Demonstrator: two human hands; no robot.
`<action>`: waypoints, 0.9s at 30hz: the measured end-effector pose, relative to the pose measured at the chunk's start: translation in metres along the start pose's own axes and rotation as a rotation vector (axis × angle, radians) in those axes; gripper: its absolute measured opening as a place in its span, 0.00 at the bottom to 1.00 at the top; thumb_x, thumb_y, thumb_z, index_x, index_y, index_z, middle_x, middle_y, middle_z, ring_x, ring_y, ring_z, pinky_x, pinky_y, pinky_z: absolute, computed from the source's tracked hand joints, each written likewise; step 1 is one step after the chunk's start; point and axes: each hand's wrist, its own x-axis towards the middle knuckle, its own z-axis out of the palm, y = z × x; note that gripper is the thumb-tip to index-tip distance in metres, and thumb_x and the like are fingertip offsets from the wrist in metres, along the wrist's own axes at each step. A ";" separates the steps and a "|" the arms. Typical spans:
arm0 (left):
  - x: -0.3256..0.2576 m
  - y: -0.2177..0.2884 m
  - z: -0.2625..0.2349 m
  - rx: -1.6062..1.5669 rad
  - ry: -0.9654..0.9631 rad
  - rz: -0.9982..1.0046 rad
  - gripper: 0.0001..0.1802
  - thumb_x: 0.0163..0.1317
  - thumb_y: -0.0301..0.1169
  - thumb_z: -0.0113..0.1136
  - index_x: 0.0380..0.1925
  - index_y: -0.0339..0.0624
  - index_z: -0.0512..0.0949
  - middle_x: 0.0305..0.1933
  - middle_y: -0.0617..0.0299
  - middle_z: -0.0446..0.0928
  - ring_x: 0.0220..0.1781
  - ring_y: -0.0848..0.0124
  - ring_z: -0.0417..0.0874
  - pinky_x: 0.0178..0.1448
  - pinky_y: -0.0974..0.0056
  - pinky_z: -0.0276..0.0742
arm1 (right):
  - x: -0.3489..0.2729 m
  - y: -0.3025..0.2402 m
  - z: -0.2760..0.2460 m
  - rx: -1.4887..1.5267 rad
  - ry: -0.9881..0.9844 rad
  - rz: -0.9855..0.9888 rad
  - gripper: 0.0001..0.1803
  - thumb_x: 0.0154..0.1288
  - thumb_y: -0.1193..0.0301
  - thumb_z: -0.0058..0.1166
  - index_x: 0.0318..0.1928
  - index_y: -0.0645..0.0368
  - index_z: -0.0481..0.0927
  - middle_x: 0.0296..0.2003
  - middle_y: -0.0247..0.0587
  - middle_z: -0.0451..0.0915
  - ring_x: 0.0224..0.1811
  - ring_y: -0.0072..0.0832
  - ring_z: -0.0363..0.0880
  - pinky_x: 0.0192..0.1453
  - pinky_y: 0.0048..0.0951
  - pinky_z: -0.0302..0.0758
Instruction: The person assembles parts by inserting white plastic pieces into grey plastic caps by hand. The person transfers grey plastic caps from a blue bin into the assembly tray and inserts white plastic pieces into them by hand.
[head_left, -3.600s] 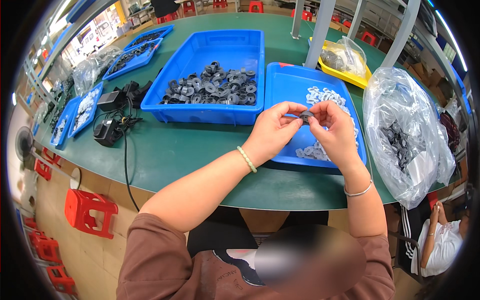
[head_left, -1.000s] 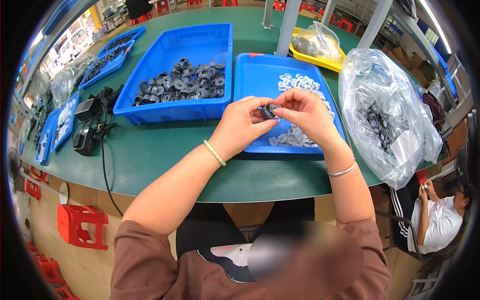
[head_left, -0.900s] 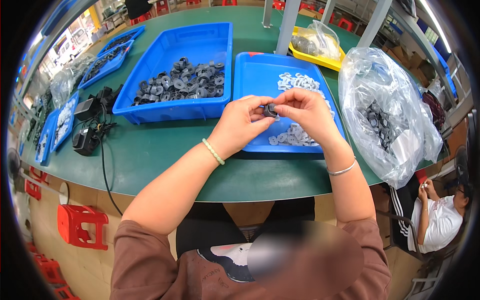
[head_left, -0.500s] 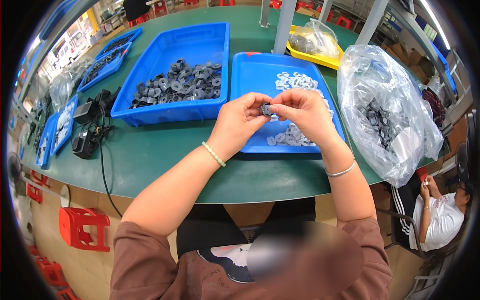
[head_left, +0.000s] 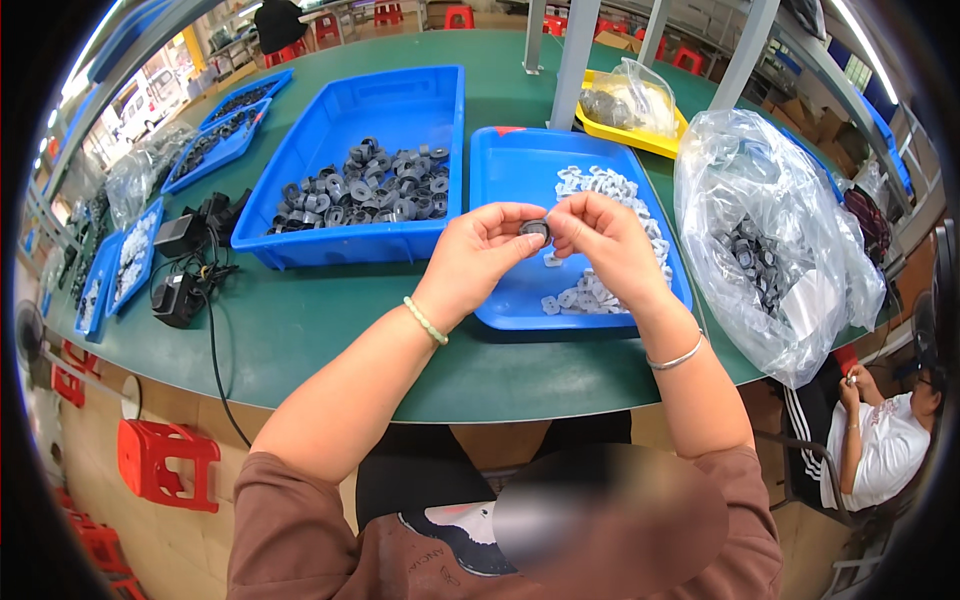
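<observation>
Between both hands, over the near left part of a blue tray [head_left: 500, 180], is a small dark grey round plastic part [head_left: 535, 229]. My left hand [head_left: 487, 252] pinches it between thumb and fingers. My right hand [head_left: 603, 240] has its fingertips pressed together at the part's right side; whether a smaller piece is between them is hidden. White plastic pieces [head_left: 597, 182] lie in the tray's far right, and more translucent ones [head_left: 587, 297] lie near its front edge. Left of the tray, a deeper blue bin [head_left: 345, 244] holds many dark grey ring-shaped parts [head_left: 375, 185].
At right lies a clear plastic bag [head_left: 740, 170] with dark parts inside. A yellow tray [head_left: 640, 138] stands behind, beside metal posts [head_left: 572, 70]. Black power adapters [head_left: 178, 297] with a cable lie at left, near small blue trays [head_left: 135, 250]. A person [head_left: 880, 440] sits at far right.
The dark part has turned in my fingers and now shows its round face. My right fingertips have shifted slightly up and right. The whole view has tilted a little.
</observation>
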 end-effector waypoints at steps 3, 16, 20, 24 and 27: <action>0.000 0.000 0.000 0.017 -0.004 -0.001 0.15 0.64 0.22 0.61 0.51 0.33 0.77 0.48 0.57 0.81 0.50 0.75 0.82 0.54 0.71 0.78 | 0.000 0.000 -0.001 -0.020 0.014 -0.029 0.09 0.70 0.69 0.56 0.40 0.65 0.78 0.32 0.34 0.80 0.32 0.19 0.78 0.38 0.21 0.78; 0.001 -0.001 -0.002 0.008 -0.015 -0.052 0.15 0.69 0.27 0.56 0.53 0.33 0.75 0.49 0.58 0.80 0.50 0.73 0.82 0.57 0.67 0.78 | -0.004 -0.001 0.002 -0.081 -0.017 -0.064 0.07 0.69 0.73 0.56 0.42 0.65 0.77 0.34 0.33 0.80 0.33 0.17 0.77 0.38 0.20 0.76; -0.001 -0.003 -0.002 0.028 -0.015 -0.019 0.14 0.69 0.29 0.56 0.52 0.35 0.76 0.49 0.59 0.80 0.49 0.73 0.82 0.56 0.68 0.78 | -0.005 -0.002 0.003 -0.086 -0.014 -0.058 0.07 0.70 0.74 0.55 0.44 0.65 0.76 0.34 0.34 0.80 0.33 0.17 0.78 0.39 0.20 0.77; -0.001 -0.006 -0.003 0.085 -0.016 0.017 0.14 0.70 0.29 0.56 0.53 0.35 0.76 0.49 0.60 0.80 0.48 0.74 0.82 0.56 0.68 0.78 | -0.006 -0.003 0.004 -0.093 -0.043 -0.053 0.08 0.71 0.75 0.53 0.46 0.65 0.75 0.35 0.35 0.80 0.35 0.18 0.78 0.41 0.22 0.77; -0.001 -0.002 -0.001 0.041 -0.033 -0.021 0.15 0.70 0.29 0.56 0.53 0.35 0.76 0.49 0.60 0.80 0.48 0.74 0.82 0.57 0.68 0.78 | -0.006 -0.002 0.004 -0.095 -0.019 -0.069 0.07 0.70 0.75 0.54 0.44 0.65 0.76 0.34 0.34 0.80 0.34 0.17 0.77 0.39 0.20 0.77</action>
